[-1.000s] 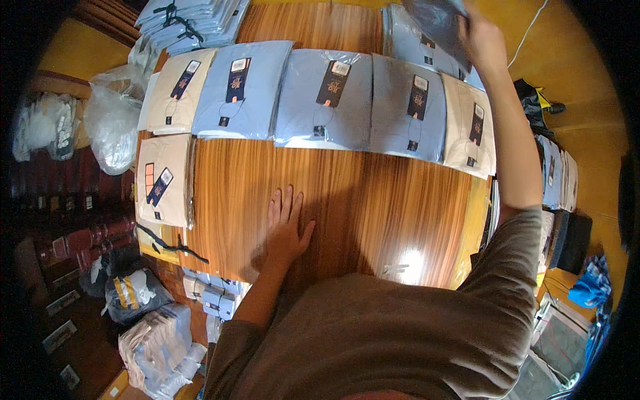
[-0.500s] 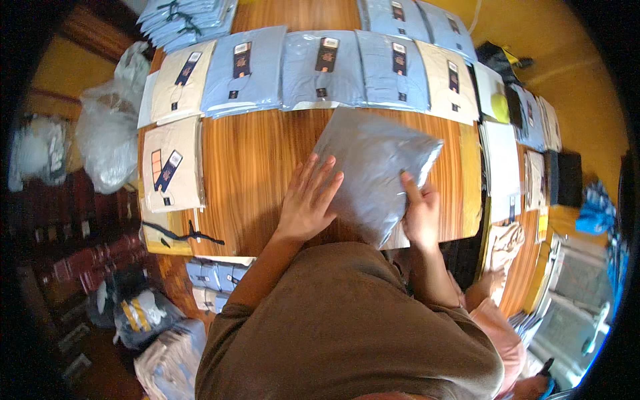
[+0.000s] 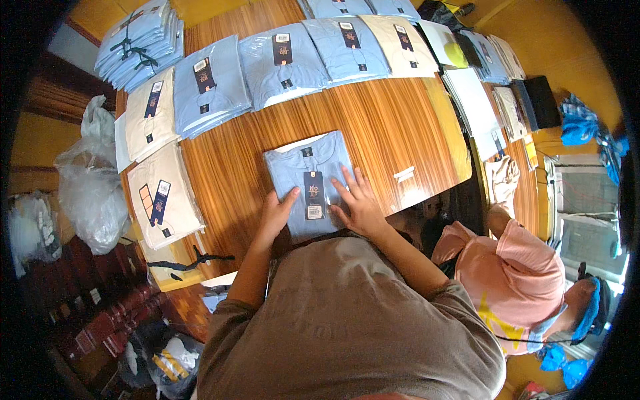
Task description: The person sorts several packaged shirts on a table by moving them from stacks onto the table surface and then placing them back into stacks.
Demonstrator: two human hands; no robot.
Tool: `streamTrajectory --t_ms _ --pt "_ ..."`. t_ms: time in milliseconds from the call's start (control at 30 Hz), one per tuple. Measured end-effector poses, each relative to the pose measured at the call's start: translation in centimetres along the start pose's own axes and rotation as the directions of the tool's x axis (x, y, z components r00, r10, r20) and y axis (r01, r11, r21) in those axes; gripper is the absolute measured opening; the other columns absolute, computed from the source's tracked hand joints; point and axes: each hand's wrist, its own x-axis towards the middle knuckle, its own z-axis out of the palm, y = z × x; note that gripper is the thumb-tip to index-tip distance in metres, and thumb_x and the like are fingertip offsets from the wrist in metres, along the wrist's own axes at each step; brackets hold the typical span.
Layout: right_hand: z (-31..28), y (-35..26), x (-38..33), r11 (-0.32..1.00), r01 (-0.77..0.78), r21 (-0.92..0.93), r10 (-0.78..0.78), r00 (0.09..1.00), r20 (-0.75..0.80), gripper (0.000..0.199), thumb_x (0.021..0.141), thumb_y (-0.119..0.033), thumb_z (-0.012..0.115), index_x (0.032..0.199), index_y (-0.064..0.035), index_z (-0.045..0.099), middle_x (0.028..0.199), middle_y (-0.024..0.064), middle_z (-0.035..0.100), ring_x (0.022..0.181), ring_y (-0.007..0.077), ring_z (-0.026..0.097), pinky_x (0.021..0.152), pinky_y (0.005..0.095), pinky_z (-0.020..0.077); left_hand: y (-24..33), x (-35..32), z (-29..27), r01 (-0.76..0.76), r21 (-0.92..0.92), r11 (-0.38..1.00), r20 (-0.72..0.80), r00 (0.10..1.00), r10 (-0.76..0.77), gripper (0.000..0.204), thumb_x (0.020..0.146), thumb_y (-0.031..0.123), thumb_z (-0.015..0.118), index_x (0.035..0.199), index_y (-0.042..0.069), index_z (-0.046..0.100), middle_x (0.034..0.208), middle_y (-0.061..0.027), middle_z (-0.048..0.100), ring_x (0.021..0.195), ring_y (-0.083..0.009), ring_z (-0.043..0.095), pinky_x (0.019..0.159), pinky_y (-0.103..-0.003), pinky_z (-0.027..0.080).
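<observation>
both hands lie flat and spread on a bagged blue shirt [image 3: 308,180] at the near edge of the worktop [image 3: 393,127]. the left hand [image 3: 277,212] rests on the pack's lower left corner, fingers loosely open, thumb reaching toward the dark tag [image 3: 313,195] at its middle. the right hand [image 3: 359,203] presses on the lower right corner with fingers fanned apart; neither hand is closed around the pack, they only press it down. the shirt lies collar away from the person, slightly tilted.

to the left, cream shirts [image 3: 162,197] sit in a stack at the worktop's edge, and below them a dark strap [image 3: 190,261] lies on what looks like a yellow board, though the view there is poor. farther off, a row of blue shirts [image 3: 280,63] and a cream one [image 3: 400,43] runs along the far side. a tied bundle [image 3: 140,40] sits at the far left corner. clear bags [image 3: 93,187] are heaped left of the worktop. on the right a person in pink [image 3: 513,267] bends beside more stacks [image 3: 477,100].
</observation>
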Motion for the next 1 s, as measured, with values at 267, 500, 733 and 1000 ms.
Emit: streamTrajectory --t_ms 267,500,733,1000 --pt "4.1 1.0 -0.8 0.995 -0.038 -0.095 0.037 0.999 -0.006 0.067 0.100 -0.042 0.059 0.159 -0.0165 0.042 0.169 0.0164 0.030 0.154 0.0510 0.021 0.121 0.0660 0.0198 -1.7 -0.5 0.2 0.067 -0.214 0.975 0.032 0.998 -0.062 0.047 0.098 0.038 0.073 0.120 -0.003 0.069 0.108 -0.0117 0.075 0.092 -0.0189 0.069 0.083 -0.036 0.056" --pt "4.9 -0.2 -1.0 0.994 -0.038 -0.106 0.033 0.998 -0.055 0.063 0.100 -0.041 0.056 0.157 -0.0150 0.045 0.167 0.0159 0.034 0.153 0.0495 0.025 0.122 0.0639 0.0204 -4.7 -7.5 -1.9 0.050 0.219 0.975 0.113 0.991 -0.076 0.041 0.098 0.037 0.073 0.100 -0.003 0.069 0.087 -0.0110 0.072 0.079 -0.0163 0.064 0.070 -0.038 0.052" --pt "4.5 0.8 -0.7 0.989 0.007 -0.147 -0.015 0.999 -0.049 0.065 0.099 -0.041 0.059 0.157 -0.0166 0.045 0.167 0.0157 0.034 0.151 0.0494 0.029 0.119 0.0642 0.0261 -5.0 -7.2 -1.9 -0.032 0.159 0.987 0.134 0.991 0.011 0.039 0.101 0.033 0.070 0.099 -0.005 0.072 0.080 -0.0083 0.071 0.073 -0.0139 0.061 0.067 -0.036 0.050" --pt "3.8 0.1 -1.0 0.991 -0.094 -0.093 0.086 0.993 -0.080 0.064 0.099 -0.047 0.059 0.156 -0.0208 0.046 0.168 0.0127 0.031 0.152 0.0482 0.029 0.121 0.0613 0.0245 -5.2 -6.0 -1.6 0.255 -0.248 0.935 0.247 0.950 -0.194 0.029 0.105 0.019 0.063 0.111 -0.009 0.061 0.097 -0.0172 0.071 0.077 -0.0255 0.074 0.063 -0.036 0.065"
